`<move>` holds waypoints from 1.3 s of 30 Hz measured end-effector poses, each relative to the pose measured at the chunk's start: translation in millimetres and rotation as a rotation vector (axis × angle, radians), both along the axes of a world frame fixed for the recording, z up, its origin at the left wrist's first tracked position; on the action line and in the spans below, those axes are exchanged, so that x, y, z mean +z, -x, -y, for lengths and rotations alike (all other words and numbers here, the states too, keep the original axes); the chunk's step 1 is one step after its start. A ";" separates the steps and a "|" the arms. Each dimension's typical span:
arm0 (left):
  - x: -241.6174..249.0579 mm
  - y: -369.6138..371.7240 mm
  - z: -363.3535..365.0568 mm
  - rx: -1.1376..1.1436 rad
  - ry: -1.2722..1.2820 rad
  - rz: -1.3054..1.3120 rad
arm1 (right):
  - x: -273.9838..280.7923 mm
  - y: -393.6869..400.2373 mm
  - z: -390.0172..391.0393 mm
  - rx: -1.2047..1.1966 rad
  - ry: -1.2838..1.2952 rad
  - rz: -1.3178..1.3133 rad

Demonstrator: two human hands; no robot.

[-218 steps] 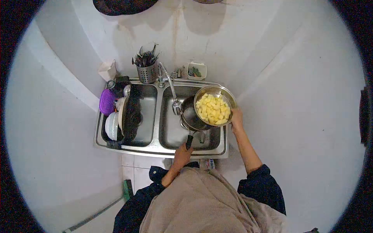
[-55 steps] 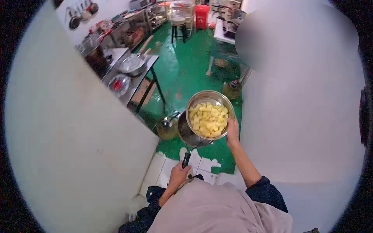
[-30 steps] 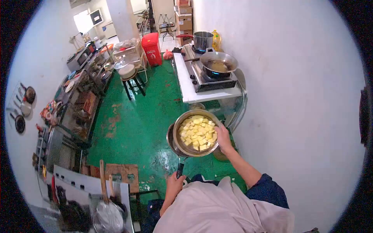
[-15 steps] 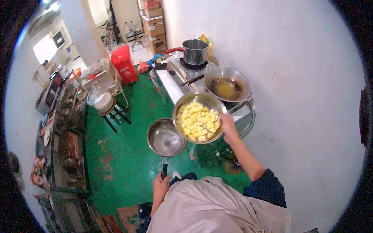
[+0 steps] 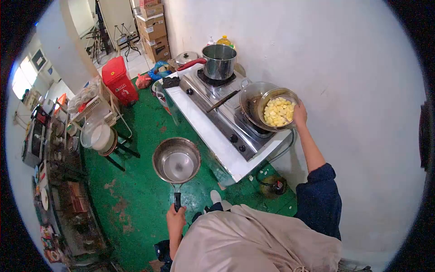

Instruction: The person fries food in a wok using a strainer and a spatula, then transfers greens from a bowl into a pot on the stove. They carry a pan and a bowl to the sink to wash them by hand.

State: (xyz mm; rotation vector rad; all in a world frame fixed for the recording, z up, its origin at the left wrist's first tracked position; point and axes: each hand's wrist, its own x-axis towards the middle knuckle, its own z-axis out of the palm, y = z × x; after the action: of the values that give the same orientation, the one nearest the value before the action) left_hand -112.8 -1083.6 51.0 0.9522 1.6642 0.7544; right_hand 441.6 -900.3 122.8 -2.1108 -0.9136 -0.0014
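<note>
My left hand (image 5: 176, 221) is closed around the black handle of an empty-looking metal saucepan (image 5: 176, 164), held low over the green floor. Its inside is shiny, with a darker wall near the rim. My right hand (image 5: 300, 114) grips the right rim of a metal bowl (image 5: 274, 94) holding many pale yellow cut chunks (image 5: 278, 112). The bowl is tilted and overlaps the right part of a wok (image 5: 248, 94) on the stove, hiding much of the wok's inside.
A two-burner stove (image 5: 213, 109) stands on a white-topped counter against the wall. On its far burner sits a tall pot (image 5: 220, 65) with a red handle. A dark utensil (image 5: 223, 100) leans by the wok. A stool (image 5: 115, 145) and red bin (image 5: 120, 81) stand left.
My right hand has carried the bowl away from above the saucepan, right and up to the wok. The saucepan has shifted slightly left in view as the camera turned toward the stove.
</note>
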 end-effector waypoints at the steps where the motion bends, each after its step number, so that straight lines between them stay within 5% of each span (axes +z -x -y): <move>1: 0.3 0.8 -5.2 0.006 0.002 0.014 | -4.8 -4.0 -7.2 -0.024 0.032 0.009; 19: -0.8 5.9 -78.9 0.051 0.003 0.078 | 1.3 29.3 -65.5 0.168 0.358 0.911; 31: 12.6 85.2 -105.1 -0.045 0.012 0.111 | 31.5 43.4 -56.3 0.049 0.441 1.520; 39: 20.0 143.4 -109.9 -0.144 -0.025 -0.077 | 62.3 69.0 -34.3 -0.021 0.430 1.536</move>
State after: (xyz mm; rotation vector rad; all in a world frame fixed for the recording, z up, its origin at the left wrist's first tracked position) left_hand -256.1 -973.7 70.9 1.1185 1.6361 0.6499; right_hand 372.6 -866.0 185.1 -2.2818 -1.8035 -1.7508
